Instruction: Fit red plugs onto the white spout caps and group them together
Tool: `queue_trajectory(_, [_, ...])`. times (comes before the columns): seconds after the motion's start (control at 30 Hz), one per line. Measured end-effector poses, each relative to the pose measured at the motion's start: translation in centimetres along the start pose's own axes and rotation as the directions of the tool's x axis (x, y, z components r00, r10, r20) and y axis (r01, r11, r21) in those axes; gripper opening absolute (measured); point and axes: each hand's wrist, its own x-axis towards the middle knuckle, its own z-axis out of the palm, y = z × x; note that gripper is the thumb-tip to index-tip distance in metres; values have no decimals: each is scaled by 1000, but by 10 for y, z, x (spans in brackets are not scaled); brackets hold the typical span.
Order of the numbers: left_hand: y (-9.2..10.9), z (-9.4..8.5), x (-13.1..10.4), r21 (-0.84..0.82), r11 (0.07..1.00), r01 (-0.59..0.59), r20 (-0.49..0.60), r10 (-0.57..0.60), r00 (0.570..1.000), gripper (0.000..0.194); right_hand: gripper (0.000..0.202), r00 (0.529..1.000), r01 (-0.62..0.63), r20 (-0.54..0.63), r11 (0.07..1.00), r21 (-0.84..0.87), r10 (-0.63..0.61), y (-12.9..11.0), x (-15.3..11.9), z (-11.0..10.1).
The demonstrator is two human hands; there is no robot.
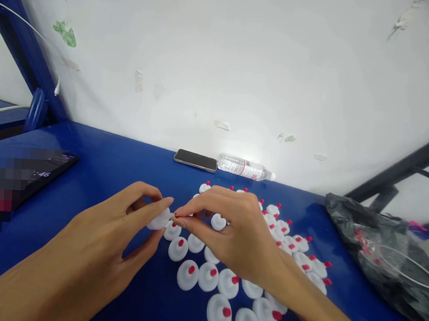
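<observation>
Between its thumb and fingers, my left hand (123, 227) grips a white round plastic cap (159, 220), with the nozzle turned to the right. My right hand (241, 230) meets it there, thumb and forefinger pinching a small red tip (176, 215) at the nozzle's end. Whether the tip is seated on the nozzle cannot be made out. Under and around my right hand lie many similar white caps (187, 281), most showing a red tip (226, 312) on the nozzle. My right hand and forearm hide some of them.
A phone (195, 160) and a clear plastic bottle (243, 167) lie along the wall at the back of the blue table (102, 149). On the right edge sits a black plastic bag (375, 267) with red bits in it. A dark screen device (46, 177) is at the left.
</observation>
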Motion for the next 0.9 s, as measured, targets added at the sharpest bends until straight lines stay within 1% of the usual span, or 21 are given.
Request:
queue_trajectory(0.17, [1, 2, -5, 50, 999, 20, 4, -20, 1000, 26, 7, 999, 29, -19, 999, 26, -28, -1, -1, -1])
queue_trajectory(0.27, [1, 1, -7, 70, 997, 21, 22, -23, 1000, 28, 8, 999, 22, -27, 999, 27, -22, -2, -1, -1])
queue_trajectory(0.37, [4, 0, -9, 69, 997, 17, 29, -19, 999, 24, 8, 999, 18, -26, 1000, 20, -18, -2, -2, -1])
queue_trajectory(0.47, [7, 2, -11, 62, 998, 34, 46, -37, 998, 21, 7, 999, 28, -15, 999, -19, -29, 0, -4, 1])
queue_trajectory(0.53, [8, 5, -13, 71, 996, 44, 50, -48, 998, 20, 6, 998, 62, -15, 996, -66, -63, 2, -6, 4])
queue_trajectory(0.63, [6, 9, -17, 79, 996, 39, 71, -45, 997, 24, 9, 994, 99, -30, 990, -105, -103, 3, -8, 7])
queue_trajectory(0.7, [5, 8, -18, 77, 995, 62, 75, -68, 995, 32, 8, 997, 56, -40, 996, -75, -59, 2, -7, 7])
queue_trajectory(0.8, [7, 4, -16, 10, 989, 145, 33, -145, 989, 40, 11, 992, -124, -22, 990, 64, 125, 0, -1, 3])
queue_trajectory(0.83, [9, 2, -14, -32, 985, 167, 13, -167, 986, 39, 12, 981, -190, 2, 971, 148, 192, 0, 1, 2])
queue_trajectory(0.9, [12, -1, -11, -108, 973, 206, -6, -208, 978, 36, 17, 949, -313, 69, 887, 340, 309, 0, 4, -1])
